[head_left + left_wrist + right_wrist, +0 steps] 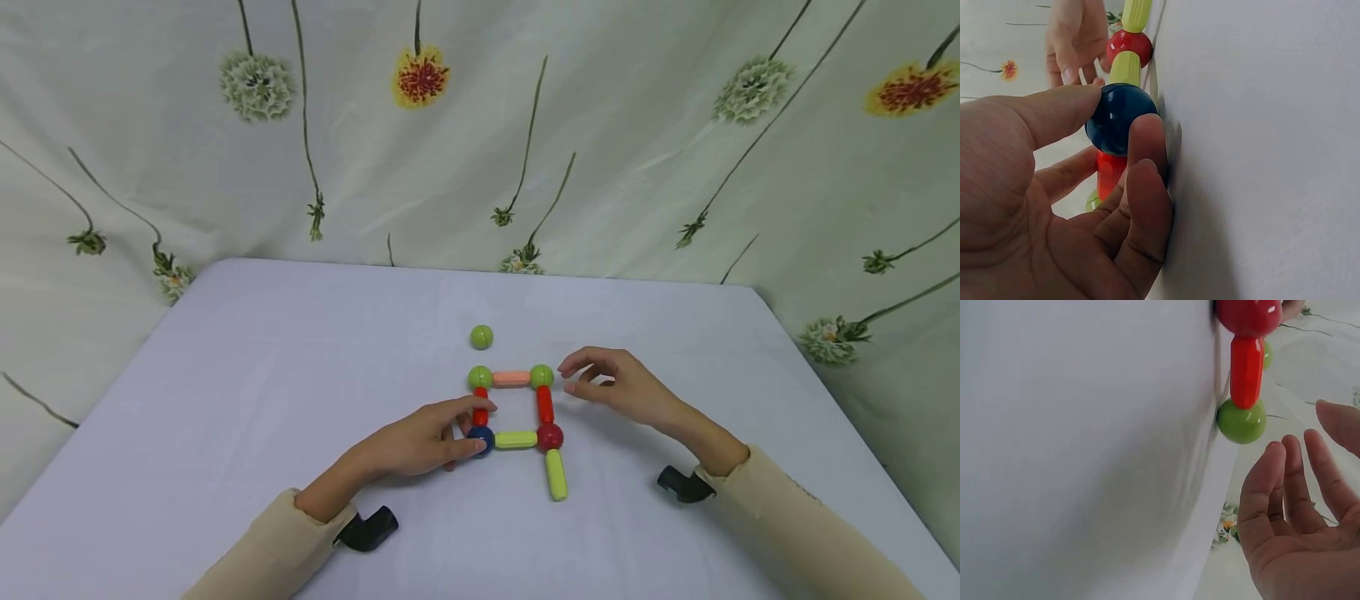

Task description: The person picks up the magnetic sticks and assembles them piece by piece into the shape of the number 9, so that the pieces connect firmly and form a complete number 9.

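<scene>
A square of balls and rods lies on the table. My left hand (423, 437) pinches its near-left corner, a dark blue ball (1117, 119), between thumb and fingers, with the index finger over a red rod (481, 417). A green ball (480, 377) forms the far-left corner, joined by a pink rod (512, 378) to another green ball (542, 376). From there a second red rod (1246, 372) runs to a red ball (550, 436). One yellow-green rod (516, 439) links the red and blue balls. Just right of the far-right corner, my right hand (618, 383) hovers with loosely bent, empty fingers.
Another yellow-green rod (557, 475) sticks out from the red ball towards the near edge. A loose green ball (482, 337) sits beyond the square. Flower-printed cloth (465, 167) hangs behind the white-covered table (300, 358). Black wrist devices (367, 530) jut from both sleeves.
</scene>
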